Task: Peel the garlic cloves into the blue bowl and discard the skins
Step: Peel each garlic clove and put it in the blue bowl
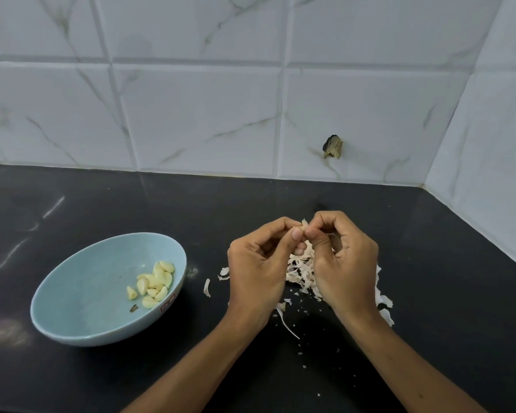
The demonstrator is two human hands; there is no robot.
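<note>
Both hands, left hand (258,263) and right hand (344,257), pinch one garlic clove (304,225) between their fingertips, above the skins (301,268); blue bowl (81,281) sits left

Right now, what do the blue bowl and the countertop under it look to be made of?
Blue bowl: probably melamine or another hard plastic, with a matte, finely speckled pale blue surface and no sharp glints; glazed ceramic cannot be ruled out. Countertop: dark polished stone, likely granite, judging by its streaky light reflections.
</note>
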